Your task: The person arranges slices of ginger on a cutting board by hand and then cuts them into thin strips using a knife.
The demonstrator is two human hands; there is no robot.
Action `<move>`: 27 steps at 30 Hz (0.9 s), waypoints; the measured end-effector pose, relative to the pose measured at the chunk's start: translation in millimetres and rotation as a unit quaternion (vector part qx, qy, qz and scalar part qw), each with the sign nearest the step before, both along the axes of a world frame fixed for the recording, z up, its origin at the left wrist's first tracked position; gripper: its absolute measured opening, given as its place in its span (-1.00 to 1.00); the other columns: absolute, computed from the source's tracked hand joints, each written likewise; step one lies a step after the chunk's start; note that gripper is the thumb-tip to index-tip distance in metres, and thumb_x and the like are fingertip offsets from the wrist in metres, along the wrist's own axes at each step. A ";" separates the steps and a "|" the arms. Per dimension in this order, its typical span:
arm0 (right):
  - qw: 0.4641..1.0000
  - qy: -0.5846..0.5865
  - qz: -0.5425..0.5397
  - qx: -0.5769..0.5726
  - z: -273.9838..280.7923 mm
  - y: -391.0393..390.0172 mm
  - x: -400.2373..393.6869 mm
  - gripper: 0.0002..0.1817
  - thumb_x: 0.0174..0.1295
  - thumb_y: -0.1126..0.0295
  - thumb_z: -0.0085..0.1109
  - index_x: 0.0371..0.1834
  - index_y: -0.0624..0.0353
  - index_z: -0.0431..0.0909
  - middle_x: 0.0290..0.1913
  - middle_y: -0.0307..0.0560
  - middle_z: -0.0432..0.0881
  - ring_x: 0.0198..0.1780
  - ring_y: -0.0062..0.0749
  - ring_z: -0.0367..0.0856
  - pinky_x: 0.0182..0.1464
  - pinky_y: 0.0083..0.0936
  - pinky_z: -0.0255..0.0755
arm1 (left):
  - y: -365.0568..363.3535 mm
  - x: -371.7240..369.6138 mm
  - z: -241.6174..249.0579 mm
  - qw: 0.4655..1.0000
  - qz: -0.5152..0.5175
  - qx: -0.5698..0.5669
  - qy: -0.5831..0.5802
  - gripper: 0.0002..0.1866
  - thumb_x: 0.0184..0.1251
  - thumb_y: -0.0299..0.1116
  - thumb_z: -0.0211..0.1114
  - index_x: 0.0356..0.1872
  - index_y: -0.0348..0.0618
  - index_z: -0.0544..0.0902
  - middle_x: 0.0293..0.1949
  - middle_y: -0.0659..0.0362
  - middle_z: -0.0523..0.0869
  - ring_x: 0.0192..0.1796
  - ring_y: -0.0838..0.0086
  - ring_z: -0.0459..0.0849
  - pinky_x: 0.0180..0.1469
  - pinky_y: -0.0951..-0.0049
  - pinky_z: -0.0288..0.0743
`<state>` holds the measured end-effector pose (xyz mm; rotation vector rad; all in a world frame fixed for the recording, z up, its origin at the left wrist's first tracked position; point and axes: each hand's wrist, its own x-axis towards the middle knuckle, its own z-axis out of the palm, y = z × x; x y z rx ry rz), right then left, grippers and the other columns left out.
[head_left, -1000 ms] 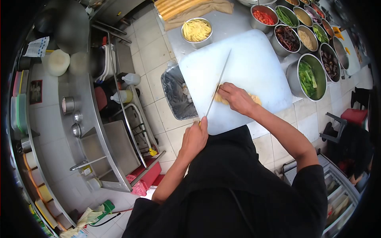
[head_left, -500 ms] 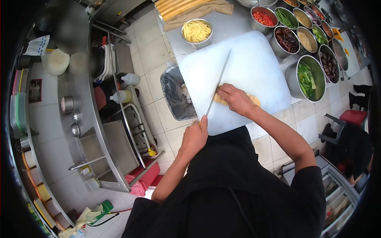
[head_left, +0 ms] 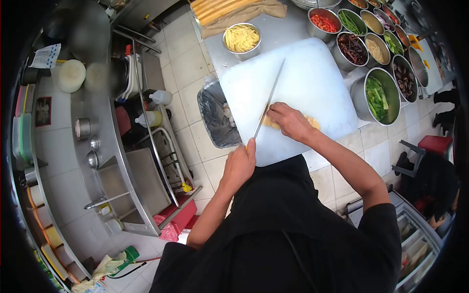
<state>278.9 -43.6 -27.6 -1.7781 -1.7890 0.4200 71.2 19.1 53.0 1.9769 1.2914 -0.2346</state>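
Observation:
My left hand (head_left: 239,166) is closed round the handle of a long kitchen knife (head_left: 275,90), whose blade points away from me across the white cutting board (head_left: 322,58). Beside the blade, my right hand (head_left: 291,122) presses down with curled fingers on pale yellow food (head_left: 311,122). Its kind I cannot make out, as the hand covers most of it. Some of the food shows on either side of that hand, and its fingertips are close against the blade.
Beyond the board stands a metal bowl of yellow strips (head_left: 242,38). To the right are several bowls, including chopped red pepper (head_left: 324,23) and leafy greens (head_left: 377,99). A lined bin (head_left: 215,115) sits below the board's left edge. Another person (head_left: 430,185) is at far right.
My left hand and the knife handle have shifted slightly upward, away from me. My right hand stays in place on the food.

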 end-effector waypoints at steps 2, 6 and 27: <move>1.000 0.007 0.001 0.011 1.0 -1.1 0.0 -0.55 0.01 0.71 0.12 0.04 0.24 0.56 0.08 -0.02 0.55 0.15 -0.10 0.54 0.08 -0.31 0.55 | -11.3 -17.3 4.8 1.000 -0.012 -0.001 0.005 -0.34 0.60 0.02 -0.16 -0.34 -0.50 0.61 -0.35 -0.46 0.61 -0.12 -0.39 0.58 -0.03 -0.13 0.42; 0.999 0.000 0.001 0.040 -0.9 -2.2 0.5 -0.57 0.01 0.69 0.11 0.03 0.25 0.56 0.02 -0.05 0.57 0.11 -0.15 0.53 0.08 -0.34 0.53 | -19.0 -25.6 -4.5 1.000 0.009 -0.019 0.022 -0.34 0.57 0.03 -0.13 -0.34 -0.51 0.60 -0.35 -0.50 0.61 -0.17 -0.42 0.60 -0.03 -0.20 0.43; 0.998 0.004 -0.014 0.069 -4.5 -0.8 -2.3 -0.63 0.03 0.65 0.14 -0.03 0.28 0.57 -0.02 -0.01 0.58 0.08 -0.11 0.56 0.07 -0.29 0.53 | -3.1 5.9 -32.5 1.000 -0.002 0.008 -0.026 -0.31 0.58 0.05 -0.15 -0.35 -0.52 0.62 -0.36 -0.50 0.61 -0.17 -0.42 0.60 -0.05 -0.19 0.45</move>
